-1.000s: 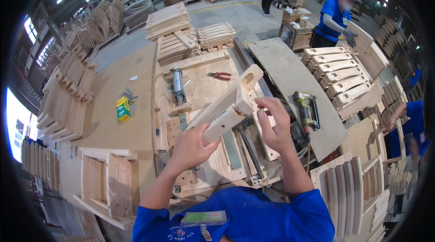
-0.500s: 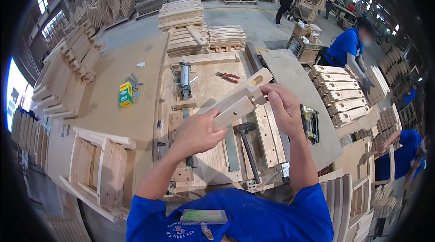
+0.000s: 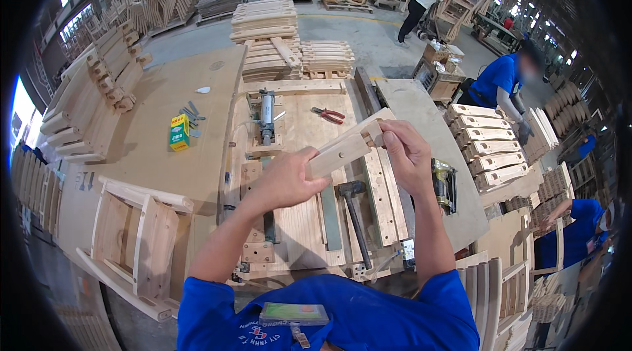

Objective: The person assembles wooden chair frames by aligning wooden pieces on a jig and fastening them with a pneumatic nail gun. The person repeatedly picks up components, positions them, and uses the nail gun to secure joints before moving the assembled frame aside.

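Observation:
Over the middle of the bench, my left hand is closed round the near-left end of a pale wooden rail with a round hole in its face. My right hand pinches a small wooden block at the rail's far-right end; whether the block is a separate piece I cannot tell. Behind the rail shows the edge of more pale wood, mostly hidden. Below my hands a black hammer lies on the wooden jig. Red-handled pliers rest beyond them, with an air cylinder to their left.
Left, a cardboard-covered table holds a green-and-yellow box, metal strips and an assembled wooden frame. A nail gun lies right of the jig. Stacked slats stand at the back. A co-worker handles wood at the right.
The rail has been turned so its holed face shows more, and the wood behind it is more hidden. My right hand has shifted slightly, still at the far end. The whole view has tilted a little.

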The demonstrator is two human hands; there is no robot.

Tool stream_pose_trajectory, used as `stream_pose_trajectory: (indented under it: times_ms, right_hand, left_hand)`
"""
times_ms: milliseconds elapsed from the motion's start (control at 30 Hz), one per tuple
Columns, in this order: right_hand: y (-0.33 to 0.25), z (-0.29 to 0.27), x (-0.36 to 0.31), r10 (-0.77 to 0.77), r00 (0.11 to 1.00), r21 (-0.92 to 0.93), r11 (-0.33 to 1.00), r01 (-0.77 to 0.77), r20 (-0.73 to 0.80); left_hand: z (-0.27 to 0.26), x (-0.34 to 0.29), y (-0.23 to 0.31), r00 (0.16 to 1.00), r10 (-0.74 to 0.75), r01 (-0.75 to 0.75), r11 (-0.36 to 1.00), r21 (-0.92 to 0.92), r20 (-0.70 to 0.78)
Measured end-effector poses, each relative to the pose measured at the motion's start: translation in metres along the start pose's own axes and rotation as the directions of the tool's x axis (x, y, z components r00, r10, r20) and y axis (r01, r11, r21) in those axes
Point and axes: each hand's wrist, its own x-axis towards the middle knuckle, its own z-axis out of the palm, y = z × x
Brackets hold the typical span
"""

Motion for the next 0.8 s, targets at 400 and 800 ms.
stream_pose_trajectory:
  times_ms: [400, 800]
  right_hand:
    - [0.013, -0.007, 0.010, 0.028, 0.998, -0.079, 0.997, -0.023, 0.058]
    - [0.013, -0.003, 0.006, 0.137, 0.990, 0.055, 0.989, -0.139, 0.030]
  left_hand:
    - [-0.013, 0.016, -0.002, 1.000, -0.011, 0.012, 0.999, 0.050, -0.012]
    - [-0.012, 0.016, -0.007, 0.992, 0.095, -0.084, 0.989, 0.121, -0.084]
